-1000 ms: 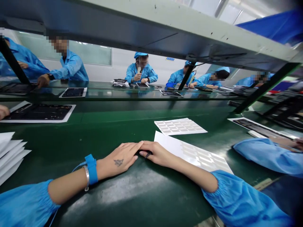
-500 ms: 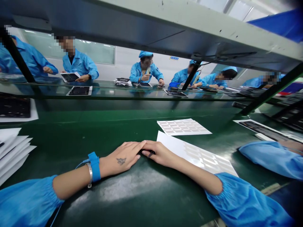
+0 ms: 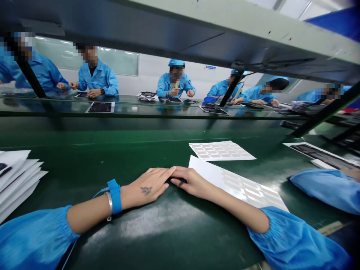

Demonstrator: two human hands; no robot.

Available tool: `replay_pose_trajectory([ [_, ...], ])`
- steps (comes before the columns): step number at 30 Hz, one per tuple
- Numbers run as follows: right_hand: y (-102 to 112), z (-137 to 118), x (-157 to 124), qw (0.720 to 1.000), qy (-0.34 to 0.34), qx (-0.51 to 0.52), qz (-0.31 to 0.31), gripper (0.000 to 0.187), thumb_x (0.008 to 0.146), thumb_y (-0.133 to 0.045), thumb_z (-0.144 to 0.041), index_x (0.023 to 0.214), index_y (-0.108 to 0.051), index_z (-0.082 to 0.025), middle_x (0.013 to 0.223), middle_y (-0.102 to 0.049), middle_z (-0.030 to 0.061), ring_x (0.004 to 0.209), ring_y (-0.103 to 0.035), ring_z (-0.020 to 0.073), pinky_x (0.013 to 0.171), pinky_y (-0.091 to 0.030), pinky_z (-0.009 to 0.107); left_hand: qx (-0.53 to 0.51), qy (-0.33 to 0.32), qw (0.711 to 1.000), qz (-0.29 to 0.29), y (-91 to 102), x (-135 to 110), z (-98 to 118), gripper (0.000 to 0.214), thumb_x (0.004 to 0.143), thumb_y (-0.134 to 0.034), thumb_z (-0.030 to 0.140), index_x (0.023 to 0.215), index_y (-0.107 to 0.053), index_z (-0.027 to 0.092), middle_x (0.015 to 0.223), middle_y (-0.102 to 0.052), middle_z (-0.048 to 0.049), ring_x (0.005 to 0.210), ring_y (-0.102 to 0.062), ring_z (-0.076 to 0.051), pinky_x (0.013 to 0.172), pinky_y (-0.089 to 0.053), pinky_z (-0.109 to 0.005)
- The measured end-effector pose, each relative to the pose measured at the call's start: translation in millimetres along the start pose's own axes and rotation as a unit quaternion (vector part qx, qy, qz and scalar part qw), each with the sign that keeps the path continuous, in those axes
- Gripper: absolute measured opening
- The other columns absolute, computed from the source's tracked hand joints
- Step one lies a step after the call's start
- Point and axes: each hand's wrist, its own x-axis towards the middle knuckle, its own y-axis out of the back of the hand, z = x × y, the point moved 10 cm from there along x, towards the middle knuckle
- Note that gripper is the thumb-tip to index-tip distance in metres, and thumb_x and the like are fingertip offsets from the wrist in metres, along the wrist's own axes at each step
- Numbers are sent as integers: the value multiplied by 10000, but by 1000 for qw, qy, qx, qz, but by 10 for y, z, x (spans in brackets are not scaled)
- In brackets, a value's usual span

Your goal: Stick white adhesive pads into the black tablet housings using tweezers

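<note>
My left hand (image 3: 146, 187) lies on the green bench (image 3: 135, 240) with its fingers stretched out, their tips meeting the fingers of my right hand. A blue wrist strap (image 3: 114, 195) with a thin cord and a silver bangle (image 3: 109, 206) circle the left wrist. My right hand (image 3: 192, 182) is bent, thumb towards the fingers, around a small black object (image 3: 182, 182); most of that object is hidden. Just beyond my right forearm lies a white sheet of pale rectangular labels (image 3: 242, 183). Another label sheet (image 3: 222, 150) lies behind it.
White sheets (image 3: 21, 183) are stacked at left. A dark panel on white paper (image 3: 323, 155) and a neighbour's blue sleeve (image 3: 323, 189) are at right. A shelf (image 3: 197, 41) hangs overhead on dark posts. Several co-workers in blue sit across, near a panel (image 3: 100, 107).
The view has shifted slightly, while my hands keep their pose. The dark panel at the left edge is out of view. Across the bench, a co-worker's lifted panel is now down on the surface.
</note>
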Motion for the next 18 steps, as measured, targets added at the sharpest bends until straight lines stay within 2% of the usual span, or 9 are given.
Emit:
replay_pose_trajectory([
  [10, -3, -11, -3, 1000, 2, 5, -1, 278, 939, -493, -179, 1131, -694, -196, 1064, -706, 101, 988, -660, 214, 866, -502, 333, -4, -7, 1000, 0, -20, 9, -4, 539, 1012, -363, 238, 1528, -206, 225, 1443, -472, -112, 1334, -447, -237, 1109, -378, -433],
  [18, -15, -14, -9, 1000, 10, 9, -5, 246, 957, -474, -214, 1065, -695, -197, 1031, -711, 92, 968, -656, 216, 851, -503, 333, -14, -2, 1000, -2, -12, 3, 5, 537, 1005, -371, 239, 1519, -217, 226, 1445, -472, -113, 1327, -457, -245, 1096, -385, -432],
])
